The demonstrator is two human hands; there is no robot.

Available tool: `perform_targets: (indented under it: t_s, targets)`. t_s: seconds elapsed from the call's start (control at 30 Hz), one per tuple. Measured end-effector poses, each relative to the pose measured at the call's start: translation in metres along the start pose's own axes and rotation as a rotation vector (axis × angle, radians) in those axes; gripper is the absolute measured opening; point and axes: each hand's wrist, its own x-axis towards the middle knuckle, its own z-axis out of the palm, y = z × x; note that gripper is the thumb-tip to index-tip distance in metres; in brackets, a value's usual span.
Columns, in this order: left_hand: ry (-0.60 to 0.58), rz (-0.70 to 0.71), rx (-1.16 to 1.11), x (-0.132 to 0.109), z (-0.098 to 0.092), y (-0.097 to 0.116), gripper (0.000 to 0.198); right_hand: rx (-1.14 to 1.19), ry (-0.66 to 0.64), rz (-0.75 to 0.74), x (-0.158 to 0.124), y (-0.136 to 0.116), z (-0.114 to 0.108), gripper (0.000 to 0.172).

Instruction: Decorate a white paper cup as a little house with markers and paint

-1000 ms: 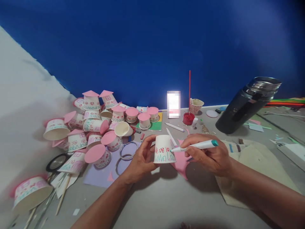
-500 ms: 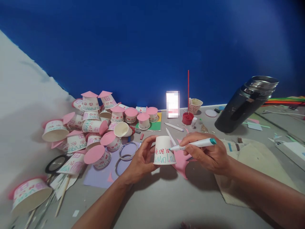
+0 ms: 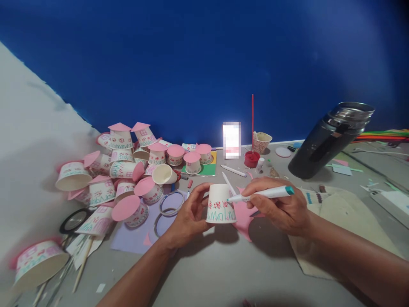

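An upside-down white paper cup (image 3: 221,204), drawn with red flowers and green grass-like strokes, is held by its left side in my left hand (image 3: 190,217), fingers behind and thumb near the rim. My right hand (image 3: 281,207) is closed on a white marker (image 3: 262,194) with a green end. The marker's tip points left and meets or nearly meets the right part of the cup's drawn side. Behind and below the cup lies a cut piece of pink paper (image 3: 244,219), partly hidden by the hands.
Many decorated cups with pink paper roofs (image 3: 126,207) are piled at left. Tape rings (image 3: 172,202) lie on purple paper (image 3: 128,238). A lit phone (image 3: 231,140), a red paint pot (image 3: 252,159) and a dark flask (image 3: 322,145) stand behind. Beige cloth (image 3: 348,230) lies at right.
The cup has shifted slightly downward in the left hand. The right hand and marker have moved a little to the right, with the tip still at the cup's side.
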Motion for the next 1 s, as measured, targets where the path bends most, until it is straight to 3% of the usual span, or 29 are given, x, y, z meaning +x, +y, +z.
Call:
perform_targets:
  t_s: [1.0]
  targets:
    - [-0.006, -0.038, 0.056, -0.0009, -0.0007, -0.0023, 0.076, 0.053, -0.078, 0.046, -0.0013, 0.0002, 0.0018, 0.015]
